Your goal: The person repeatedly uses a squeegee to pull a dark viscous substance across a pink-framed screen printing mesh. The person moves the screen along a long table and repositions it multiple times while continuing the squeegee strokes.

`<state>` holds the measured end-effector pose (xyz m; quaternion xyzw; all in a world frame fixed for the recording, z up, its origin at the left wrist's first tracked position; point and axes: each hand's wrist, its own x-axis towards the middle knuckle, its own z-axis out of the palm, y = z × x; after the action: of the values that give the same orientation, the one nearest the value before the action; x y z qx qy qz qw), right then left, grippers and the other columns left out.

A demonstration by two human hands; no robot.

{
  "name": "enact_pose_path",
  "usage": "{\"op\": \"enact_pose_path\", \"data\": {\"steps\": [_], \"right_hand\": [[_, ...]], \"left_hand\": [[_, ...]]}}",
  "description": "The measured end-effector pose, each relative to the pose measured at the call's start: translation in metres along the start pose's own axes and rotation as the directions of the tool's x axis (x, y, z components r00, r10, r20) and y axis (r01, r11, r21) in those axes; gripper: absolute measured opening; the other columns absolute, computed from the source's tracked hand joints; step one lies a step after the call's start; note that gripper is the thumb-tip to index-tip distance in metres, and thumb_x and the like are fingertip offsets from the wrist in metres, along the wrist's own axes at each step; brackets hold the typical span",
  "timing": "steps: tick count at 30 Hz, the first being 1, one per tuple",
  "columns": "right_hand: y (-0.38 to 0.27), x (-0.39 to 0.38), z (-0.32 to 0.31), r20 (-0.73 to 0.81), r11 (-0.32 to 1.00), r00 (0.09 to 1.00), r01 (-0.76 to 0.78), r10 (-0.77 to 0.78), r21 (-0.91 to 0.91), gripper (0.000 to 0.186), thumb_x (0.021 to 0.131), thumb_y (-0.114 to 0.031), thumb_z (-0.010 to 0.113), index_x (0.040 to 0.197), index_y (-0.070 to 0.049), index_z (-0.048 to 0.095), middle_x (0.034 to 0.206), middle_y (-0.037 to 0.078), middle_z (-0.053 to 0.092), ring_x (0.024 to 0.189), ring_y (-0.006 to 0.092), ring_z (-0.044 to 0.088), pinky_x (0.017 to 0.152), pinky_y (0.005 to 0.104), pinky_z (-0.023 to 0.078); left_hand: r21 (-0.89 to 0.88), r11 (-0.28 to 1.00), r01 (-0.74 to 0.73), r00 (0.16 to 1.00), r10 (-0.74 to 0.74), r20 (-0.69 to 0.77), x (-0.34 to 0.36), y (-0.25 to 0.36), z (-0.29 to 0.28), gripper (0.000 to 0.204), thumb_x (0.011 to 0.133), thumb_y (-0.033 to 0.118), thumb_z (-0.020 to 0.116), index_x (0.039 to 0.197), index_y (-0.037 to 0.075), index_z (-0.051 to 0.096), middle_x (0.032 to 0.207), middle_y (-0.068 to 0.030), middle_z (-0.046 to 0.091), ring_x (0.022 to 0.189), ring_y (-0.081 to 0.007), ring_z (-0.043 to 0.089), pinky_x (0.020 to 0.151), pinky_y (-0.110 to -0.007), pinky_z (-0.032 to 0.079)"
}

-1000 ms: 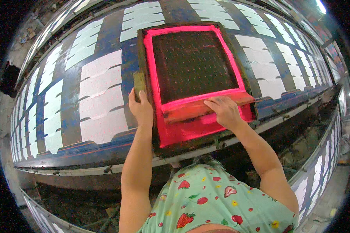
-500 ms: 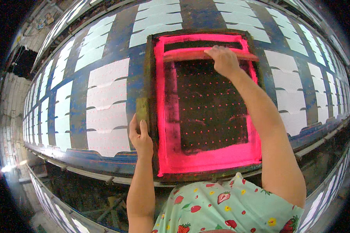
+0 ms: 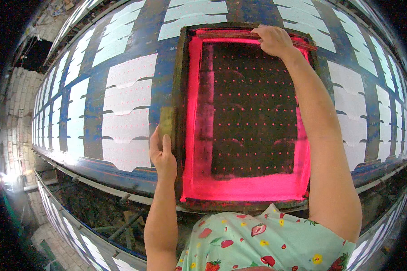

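Note:
A screen-printing frame [image 3: 179, 86] with dark wooden edges lies on the long table in front of me. Bright pink ink borders its dark mesh [image 3: 253, 113], which carries rows of small pink dots. My right hand [image 3: 275, 41] grips a pink-smeared squeegee [image 3: 235, 35] that spans the screen at its far end. Beside the frame's left edge, my left hand [image 3: 164, 156] is closed on a yellow-green handle [image 3: 167, 119], thumb on top. Whatever lies beneath the screen is hidden.
White cut pieces [image 3: 129, 113] with faint pink dots lie in a column left of the frame; more white pieces [image 3: 348, 104] lie to the right. Further columns cover the blue-stained table [image 3: 95, 108]. A rail [image 3: 135, 197] runs along its near edge.
My right hand has pushed the squeegee farther away, up to the screen's far edge. My left hand keeps its hold on the handle. The whole view has shifted slightly.

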<state>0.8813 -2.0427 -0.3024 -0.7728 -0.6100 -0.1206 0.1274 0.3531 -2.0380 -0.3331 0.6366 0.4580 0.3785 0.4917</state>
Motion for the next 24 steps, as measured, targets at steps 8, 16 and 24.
{"op": "enact_pose_path", "data": {"steps": [8, 16, 24], "right_hand": [[-0.06, -0.065, -0.057, 0.307, 0.995, 0.951, 0.005, -0.037, 0.103, 0.037, 0.087, -0.016, 0.071, 0.124, -0.014, 0.079, 0.117, 0.017, 0.079, 0.117, 0.0401, 0.073, 0.101, 0.056, 0.058], [-0.176, -0.218, -0.109, 0.353, 0.991, 0.936, -0.063, 0.017, 0.119, 0.033, 0.088, -0.012, 0.072, 0.119, -0.014, 0.081, 0.11, 0.015, 0.078, 0.109, 0.0388, 0.075, 0.095, 0.0541, 0.059], [-0.283, -0.352, -0.144, 0.342, 0.98, 0.939, -0.106, 0.043, 0.169, 0.031, 0.085, -0.009, 0.07, 0.113, -0.016, 0.082, 0.107, 0.012, 0.077, 0.103, 0.0354, 0.076, 0.091, 0.0507, 0.062]], "left_hand": [[-0.049, 0.997, -0.061, 0.998, 0.06, -0.016, 0.002, -0.006, 0.0, 0.047, 0.115, 0.021, 0.065, 0.154, -0.004, 0.059, 0.145, -0.0137, 0.067, 0.131, -0.022, 0.063, 0.117, -0.036, 0.047], [-0.02, 0.994, -0.109, 0.993, 0.108, -0.038, 0.002, -0.011, -0.002, 0.046, 0.113, 0.021, 0.064, 0.149, -0.007, 0.061, 0.138, -0.0184, 0.071, 0.128, -0.0265, 0.066, 0.113, -0.039, 0.05], [0.033, 0.982, -0.184, 0.977, 0.187, -0.101, 0.008, -0.028, 0.0, 0.046, 0.108, 0.029, 0.072, 0.14, -0.005, 0.069, 0.126, -0.0205, 0.076, 0.113, -0.0308, 0.071, 0.102, -0.043, 0.054]]}}
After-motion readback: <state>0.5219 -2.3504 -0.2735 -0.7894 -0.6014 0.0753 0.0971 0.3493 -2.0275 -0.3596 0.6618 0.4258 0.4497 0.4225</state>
